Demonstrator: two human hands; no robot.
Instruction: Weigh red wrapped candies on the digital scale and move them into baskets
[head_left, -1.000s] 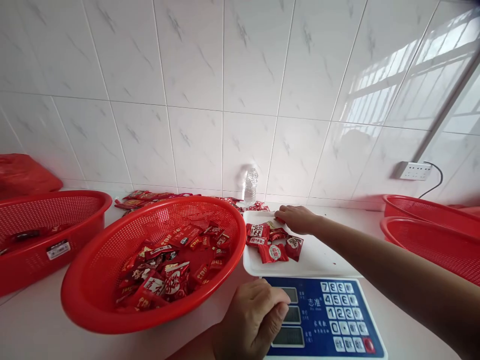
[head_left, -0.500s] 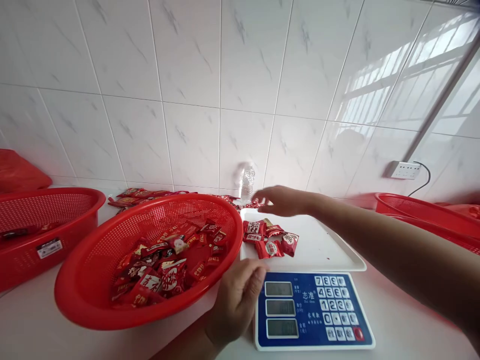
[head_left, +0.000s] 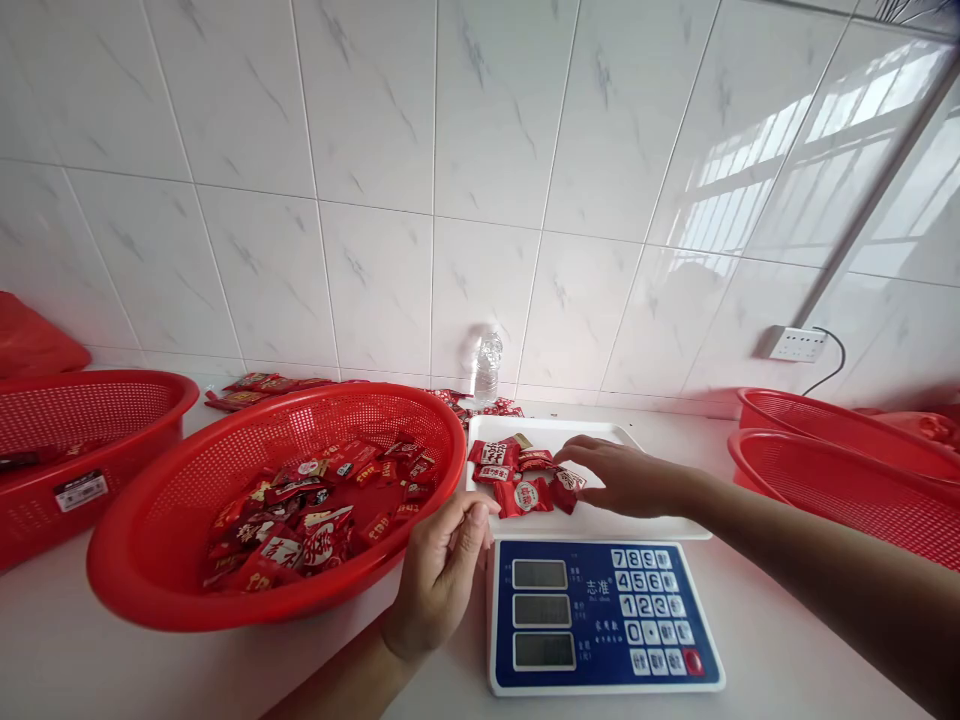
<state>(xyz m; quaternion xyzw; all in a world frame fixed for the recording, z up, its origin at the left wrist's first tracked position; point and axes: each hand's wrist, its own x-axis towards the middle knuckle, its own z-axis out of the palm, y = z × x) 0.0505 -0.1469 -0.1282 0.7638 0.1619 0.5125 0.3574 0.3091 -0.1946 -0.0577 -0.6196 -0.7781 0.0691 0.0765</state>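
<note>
My right hand (head_left: 622, 478) is over the white tray (head_left: 637, 525) of a weighing scale, its fingers apart and bent down at a small red-wrapped snack packet (head_left: 568, 486). Whether the fingertips press on it I cannot tell. Several more red snack packets (head_left: 523, 495) lie bunched at the tray's left side. My left hand (head_left: 439, 575) is closed, fingers curled beside the tray's near left corner; what is inside them, if anything, is hidden. Below the tray sits the scale's blue panel (head_left: 592, 590) with three displays and a keypad. A red plastic basket (head_left: 150, 590) holding many packets stands left of this hand.
Another red basket (head_left: 37, 520) stands at far left. Red baskets (head_left: 840, 490) are also at the right. A clear plastic bottle (head_left: 488, 368) stands by the tiled wall, with more red packets (head_left: 259, 388) along it. A power strip (head_left: 796, 344) hangs on the wall.
My right hand has come down and nearer from the tray's far left to the packets. My left hand stays near the tray corner. The view has shifted slightly.
</note>
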